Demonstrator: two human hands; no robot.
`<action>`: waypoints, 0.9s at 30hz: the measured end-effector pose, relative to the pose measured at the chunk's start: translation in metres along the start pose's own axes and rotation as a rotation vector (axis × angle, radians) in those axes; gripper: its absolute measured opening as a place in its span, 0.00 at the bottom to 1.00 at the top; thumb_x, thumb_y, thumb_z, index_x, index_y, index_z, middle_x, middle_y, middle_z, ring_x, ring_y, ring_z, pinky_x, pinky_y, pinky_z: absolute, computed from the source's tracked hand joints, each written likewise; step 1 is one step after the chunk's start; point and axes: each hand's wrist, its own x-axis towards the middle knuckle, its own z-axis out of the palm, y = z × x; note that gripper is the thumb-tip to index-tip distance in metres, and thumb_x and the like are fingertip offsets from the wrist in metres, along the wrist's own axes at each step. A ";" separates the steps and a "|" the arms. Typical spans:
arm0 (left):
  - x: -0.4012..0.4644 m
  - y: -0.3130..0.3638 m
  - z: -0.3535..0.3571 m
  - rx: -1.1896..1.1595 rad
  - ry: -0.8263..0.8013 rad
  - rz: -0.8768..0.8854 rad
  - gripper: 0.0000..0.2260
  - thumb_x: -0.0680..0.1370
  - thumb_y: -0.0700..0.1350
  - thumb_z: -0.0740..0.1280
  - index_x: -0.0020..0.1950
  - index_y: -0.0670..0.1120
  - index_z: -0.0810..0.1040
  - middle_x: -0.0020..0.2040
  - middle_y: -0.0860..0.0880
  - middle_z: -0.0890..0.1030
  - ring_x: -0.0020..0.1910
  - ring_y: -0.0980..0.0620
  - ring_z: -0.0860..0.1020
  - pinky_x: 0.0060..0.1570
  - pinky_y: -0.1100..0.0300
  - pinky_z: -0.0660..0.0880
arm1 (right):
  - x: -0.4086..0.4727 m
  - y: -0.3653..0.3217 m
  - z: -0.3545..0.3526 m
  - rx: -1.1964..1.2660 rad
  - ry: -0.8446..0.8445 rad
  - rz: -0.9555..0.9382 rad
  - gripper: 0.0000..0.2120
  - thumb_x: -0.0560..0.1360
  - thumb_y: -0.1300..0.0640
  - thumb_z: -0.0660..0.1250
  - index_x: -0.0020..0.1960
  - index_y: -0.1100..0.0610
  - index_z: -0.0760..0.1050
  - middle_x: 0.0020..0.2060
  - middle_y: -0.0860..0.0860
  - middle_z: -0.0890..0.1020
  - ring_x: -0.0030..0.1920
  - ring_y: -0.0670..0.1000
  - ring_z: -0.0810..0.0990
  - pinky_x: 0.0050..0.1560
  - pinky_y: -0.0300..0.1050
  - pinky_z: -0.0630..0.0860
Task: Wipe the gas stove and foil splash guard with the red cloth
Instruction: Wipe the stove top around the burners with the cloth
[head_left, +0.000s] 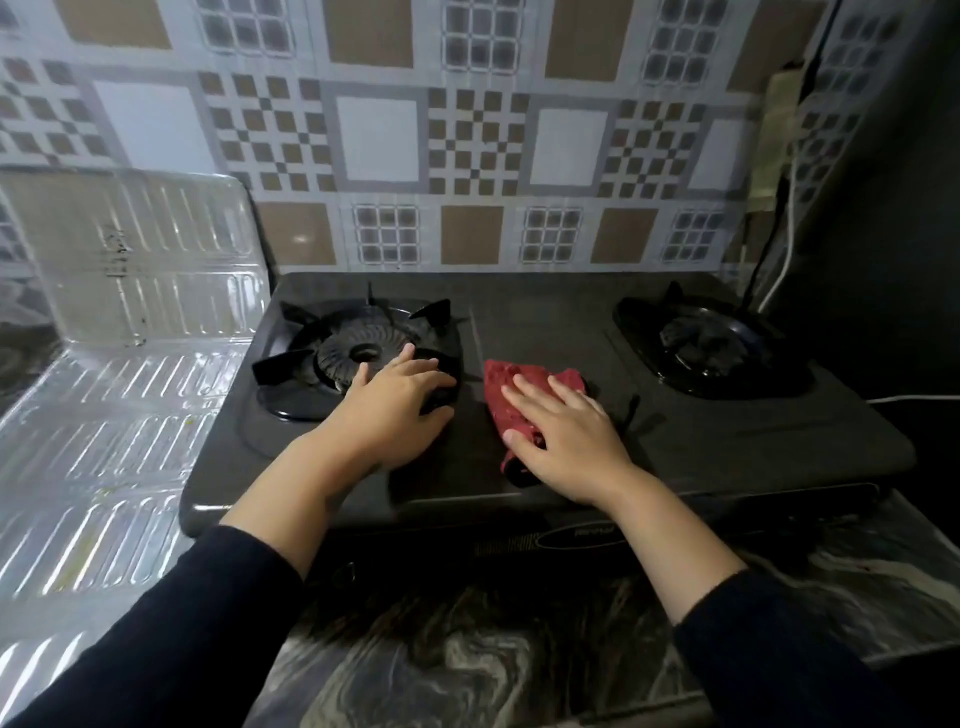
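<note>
A black two-burner gas stove stands on a marbled counter. The red cloth lies crumpled on the stove's middle panel, and my right hand presses flat on it with fingers spread. My left hand rests on the front right part of the left burner's pan support, fingers curled over its rim. The foil splash guard stands to the left of the stove, its upper panel upright and its lower panel sloping toward me.
The right burner sits near a dark wall on the right, where a white cable runs down. A patterned tile wall rises behind the stove. The marbled counter extends in front.
</note>
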 end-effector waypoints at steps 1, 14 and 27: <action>-0.008 -0.002 -0.001 -0.007 0.002 -0.022 0.20 0.77 0.51 0.62 0.69 0.53 0.69 0.75 0.51 0.62 0.77 0.51 0.49 0.71 0.36 0.48 | -0.006 -0.009 0.003 0.007 0.019 -0.029 0.29 0.74 0.37 0.49 0.74 0.41 0.58 0.75 0.40 0.57 0.76 0.51 0.53 0.73 0.52 0.50; -0.133 -0.072 -0.027 -0.039 0.301 -0.412 0.17 0.78 0.50 0.61 0.67 0.50 0.71 0.74 0.49 0.66 0.76 0.48 0.54 0.70 0.35 0.53 | -0.004 -0.133 0.033 -0.041 -0.046 -0.523 0.25 0.78 0.41 0.53 0.73 0.37 0.54 0.76 0.45 0.58 0.75 0.56 0.56 0.72 0.52 0.51; -0.266 -0.139 0.003 -0.097 0.242 -0.895 0.21 0.80 0.54 0.57 0.72 0.51 0.62 0.76 0.50 0.61 0.77 0.50 0.49 0.72 0.36 0.47 | 0.022 -0.249 0.068 -0.055 0.077 -0.780 0.18 0.77 0.46 0.58 0.66 0.37 0.69 0.67 0.45 0.74 0.65 0.58 0.70 0.62 0.53 0.62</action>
